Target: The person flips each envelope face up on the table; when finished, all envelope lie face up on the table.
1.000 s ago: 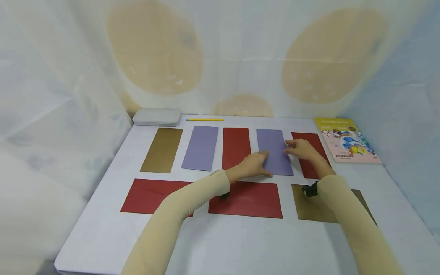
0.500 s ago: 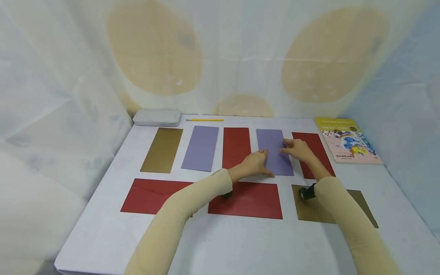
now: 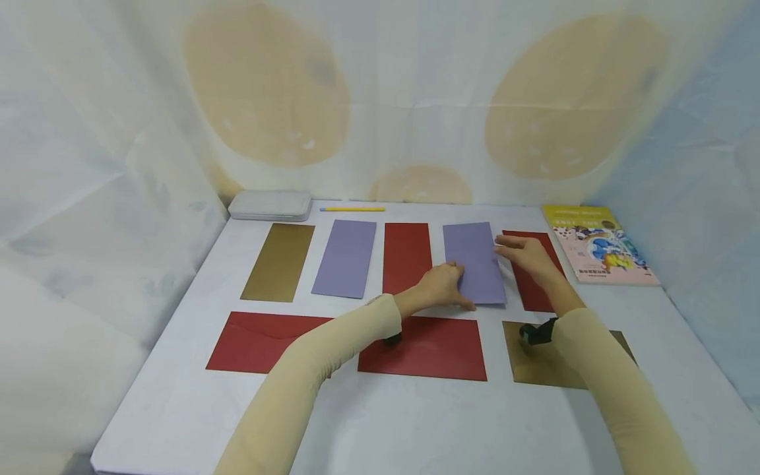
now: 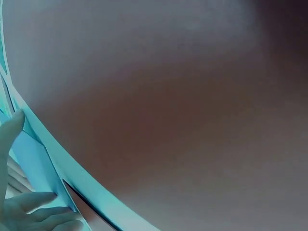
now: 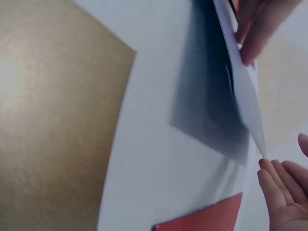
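Note:
A purple envelope [image 3: 477, 267] lies between the hands, the second from the right in the back row. My left hand [image 3: 436, 287] touches its left edge, fingers extended and thumb spread toward the near corner. At the right edge, my right hand [image 3: 531, 257] holds the envelope near its upper part with thumb and fingertips. In the right wrist view the envelope [image 5: 244, 96] stands edge-on, its right side raised and a broad shadow under it. The left hand [image 5: 286, 192] reaches its far corner there. In the left wrist view, the left hand [image 4: 38, 211] shows with spread fingers.
Beside it in the back row lie a red envelope [image 3: 410, 247] and another red one [image 3: 522, 284]; further left are purple [image 3: 344, 257] and gold [image 3: 278, 264] ones. Two red and one gold form the front row. A case [image 3: 270, 206], pencil [image 3: 353, 209] and book [image 3: 602, 244] sit behind.
My right hand has shifted slightly right, and the purple envelope's right side has come up and turned a little. The left hand stays almost where it was.

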The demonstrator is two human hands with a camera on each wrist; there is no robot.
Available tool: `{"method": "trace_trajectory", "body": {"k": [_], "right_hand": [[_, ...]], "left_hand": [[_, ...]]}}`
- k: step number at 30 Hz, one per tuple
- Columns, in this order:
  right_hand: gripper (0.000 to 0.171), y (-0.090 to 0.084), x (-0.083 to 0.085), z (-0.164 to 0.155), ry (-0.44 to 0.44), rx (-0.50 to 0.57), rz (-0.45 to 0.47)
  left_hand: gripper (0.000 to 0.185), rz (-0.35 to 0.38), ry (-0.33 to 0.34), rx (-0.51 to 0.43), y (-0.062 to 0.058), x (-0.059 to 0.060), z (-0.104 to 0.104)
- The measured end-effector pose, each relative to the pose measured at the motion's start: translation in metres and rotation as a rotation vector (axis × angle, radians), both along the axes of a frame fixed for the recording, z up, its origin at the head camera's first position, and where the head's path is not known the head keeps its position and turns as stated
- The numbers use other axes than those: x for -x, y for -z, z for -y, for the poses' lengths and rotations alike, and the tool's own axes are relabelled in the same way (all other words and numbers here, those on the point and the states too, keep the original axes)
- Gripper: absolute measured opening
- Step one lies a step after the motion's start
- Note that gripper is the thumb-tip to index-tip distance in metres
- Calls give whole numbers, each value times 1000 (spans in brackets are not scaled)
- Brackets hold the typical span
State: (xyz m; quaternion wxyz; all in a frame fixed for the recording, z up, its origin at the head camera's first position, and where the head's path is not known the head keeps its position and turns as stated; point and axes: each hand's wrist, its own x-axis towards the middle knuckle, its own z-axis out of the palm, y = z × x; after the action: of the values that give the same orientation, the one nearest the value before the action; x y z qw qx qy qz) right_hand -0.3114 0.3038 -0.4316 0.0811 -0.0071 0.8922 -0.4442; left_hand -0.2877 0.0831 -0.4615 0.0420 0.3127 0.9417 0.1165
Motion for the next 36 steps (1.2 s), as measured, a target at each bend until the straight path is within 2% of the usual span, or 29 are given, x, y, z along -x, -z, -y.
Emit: {"method": "trace_trajectory", "body": {"k": [4, 8, 14, 18, 22, 25, 28, 33, 36], "right_hand": [[59, -3, 0, -3, 30, 172, 24], [55, -2, 3, -4, 19, 339, 13], [52, -9, 4, 2, 7, 443, 6], [52, -2, 11, 2, 10, 467, 7], [53, -2, 14, 1, 26, 536, 39], [55, -4, 16, 1, 50, 559, 64], [57, -8, 17, 4, 53, 516, 60], [55, -15, 18, 10, 30, 444, 2], [54, -19, 17, 11, 11, 359, -38]], "left_hand": [[83, -9, 27, -17, 1, 1, 2], [82, 25, 35, -62, 1, 1, 6], [79, 75, 43, -144, 2, -1, 14], [76, 65, 62, -177, 4, -2, 16], [74, 47, 79, -187, 4, -3, 17], [76, 41, 82, -185, 5, -4, 17], [78, 43, 90, -187, 5, -4, 17], [76, 56, 128, -222, 4, -7, 17], [77, 78, 142, -257, 4, -8, 18]]}}
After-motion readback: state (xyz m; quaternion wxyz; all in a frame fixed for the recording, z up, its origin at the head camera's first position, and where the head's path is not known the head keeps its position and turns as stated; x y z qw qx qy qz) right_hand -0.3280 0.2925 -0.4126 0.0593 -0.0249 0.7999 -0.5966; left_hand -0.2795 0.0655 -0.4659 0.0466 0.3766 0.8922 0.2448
